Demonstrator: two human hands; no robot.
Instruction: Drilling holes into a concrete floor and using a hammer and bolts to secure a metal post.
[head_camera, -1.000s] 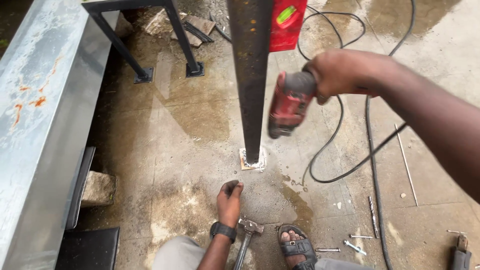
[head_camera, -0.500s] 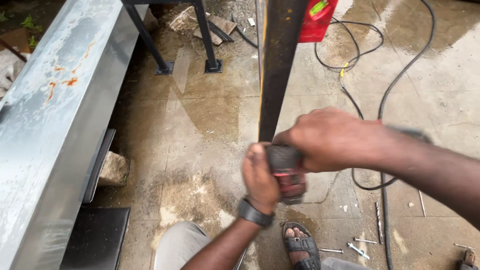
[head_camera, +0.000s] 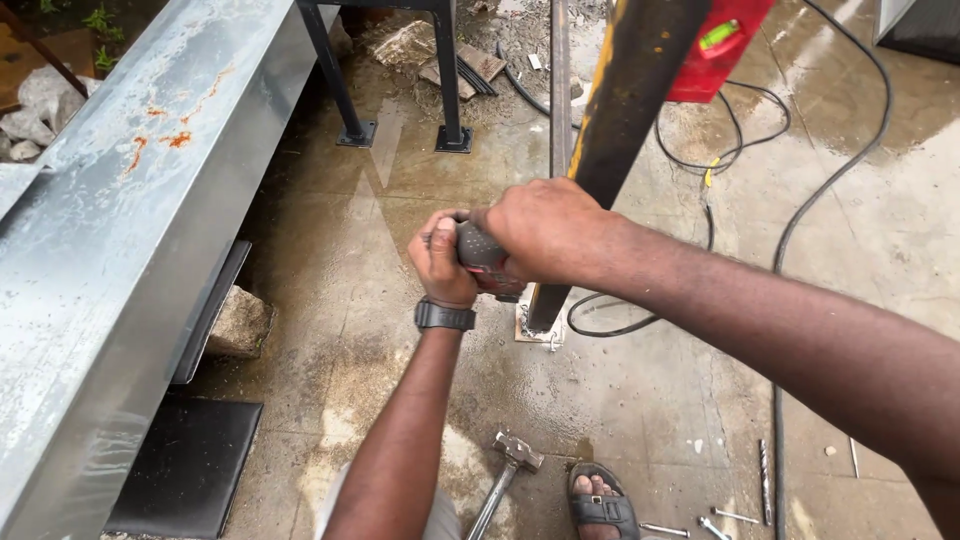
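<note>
Both my hands grip a red and dark power tool (head_camera: 483, 252) held in front of me. My left hand (head_camera: 443, 258), with a black watch on the wrist, wraps its rear end. My right hand (head_camera: 545, 232) covers its top and side, so most of the tool is hidden. Just behind the tool a dark steel post (head_camera: 610, 140) rises from a small base plate (head_camera: 535, 330) on the wet concrete floor. A red level (head_camera: 720, 45) is fixed to the post higher up.
A long galvanised steel beam (head_camera: 130, 230) runs along the left. Black cables (head_camera: 800, 220) loop over the floor at right. A hammer (head_camera: 510, 460), a drill bit (head_camera: 765, 480) and bolts lie near my sandalled foot (head_camera: 600, 505). A stone (head_camera: 238, 322) rests under the beam.
My left hand rose from the floor and joined my right hand on the power tool. The tool came down and in towards my body, and my view shifted closer.
</note>
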